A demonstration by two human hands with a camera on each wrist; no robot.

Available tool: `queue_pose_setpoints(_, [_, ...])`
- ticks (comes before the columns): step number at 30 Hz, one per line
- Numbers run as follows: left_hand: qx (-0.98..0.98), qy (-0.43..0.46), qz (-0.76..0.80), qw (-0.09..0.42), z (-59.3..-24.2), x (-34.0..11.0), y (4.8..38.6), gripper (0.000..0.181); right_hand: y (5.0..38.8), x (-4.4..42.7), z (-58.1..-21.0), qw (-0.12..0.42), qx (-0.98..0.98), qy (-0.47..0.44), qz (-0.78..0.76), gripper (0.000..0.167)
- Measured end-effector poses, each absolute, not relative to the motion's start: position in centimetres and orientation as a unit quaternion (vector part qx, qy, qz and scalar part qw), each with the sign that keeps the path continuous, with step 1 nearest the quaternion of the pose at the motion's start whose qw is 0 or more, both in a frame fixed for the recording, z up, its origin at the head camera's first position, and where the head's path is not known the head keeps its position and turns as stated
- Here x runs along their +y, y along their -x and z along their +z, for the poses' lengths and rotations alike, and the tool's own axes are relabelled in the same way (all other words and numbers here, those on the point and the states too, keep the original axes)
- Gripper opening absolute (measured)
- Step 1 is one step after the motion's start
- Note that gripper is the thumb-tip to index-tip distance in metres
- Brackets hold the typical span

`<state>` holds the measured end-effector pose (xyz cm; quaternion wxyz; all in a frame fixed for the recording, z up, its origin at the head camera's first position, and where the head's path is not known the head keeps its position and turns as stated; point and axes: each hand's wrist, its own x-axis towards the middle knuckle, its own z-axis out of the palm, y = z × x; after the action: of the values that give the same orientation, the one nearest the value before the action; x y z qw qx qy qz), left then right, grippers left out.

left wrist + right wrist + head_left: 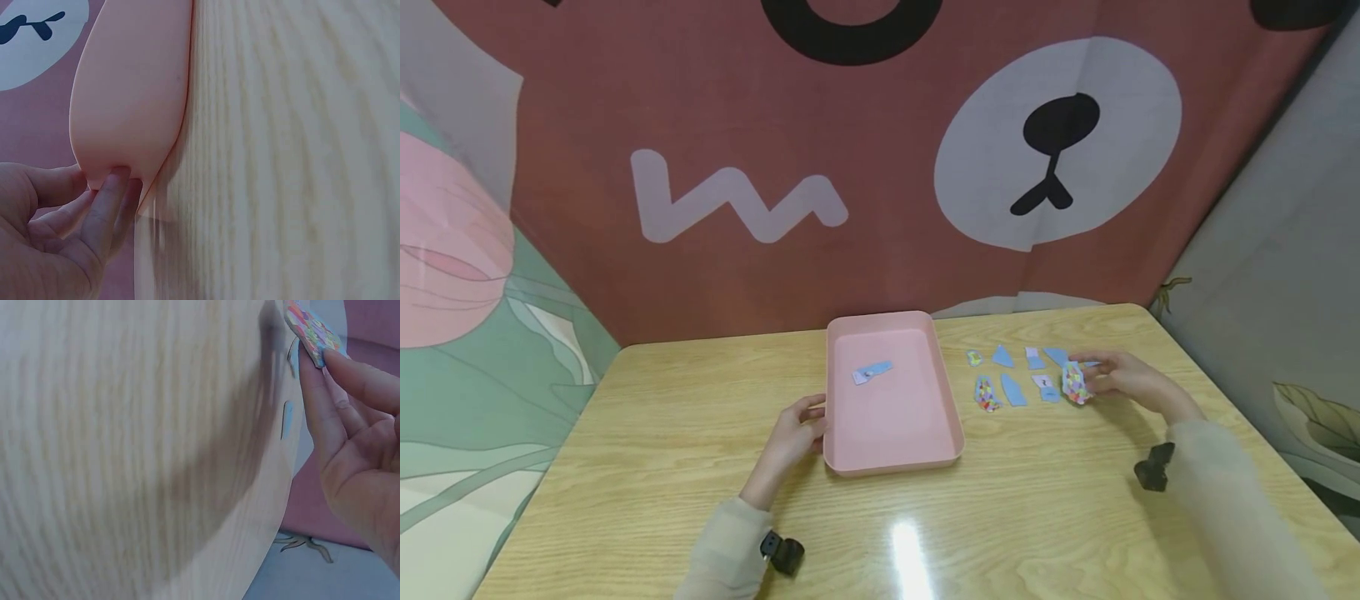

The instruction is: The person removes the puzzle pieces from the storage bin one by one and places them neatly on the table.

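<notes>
My right hand pinches a flat puzzle piece with a multicoloured pattern. The right wrist view shows that piece tilted between thumb and fingers, above the table. Several other flat pieces lie to its left, among them a patterned one, a blue one and a small green-yellow one. Against the left outer side of a pink tray rest the fingers of my left hand; the left wrist view shows them touching the wall and rim. Inside the tray lies blue-and-white piecework.
The light wood table meets a red-brown cloth backdrop behind the tray. A grey printed cloth hangs along the right side. Each sleeve carries a small black camera, one on the left and one on the right.
</notes>
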<state>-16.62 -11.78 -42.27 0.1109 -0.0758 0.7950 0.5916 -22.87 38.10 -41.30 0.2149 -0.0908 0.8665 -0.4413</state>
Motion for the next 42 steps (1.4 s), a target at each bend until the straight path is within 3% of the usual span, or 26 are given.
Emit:
queue_pose_setpoints(14, [0.796,0.069,0.592,0.105,-42.3,-11.7,16.5,0.042,22.6,39.0,-42.2,0.247,0.846,0.059,-0.468,0.069])
queue_pose_setpoints(42, [0.781,0.076,0.608,0.120,-42.5,-11.9,16.6,0.044,23.4,38.1,-42.1,0.234,0.883,0.006,-0.406,0.059])
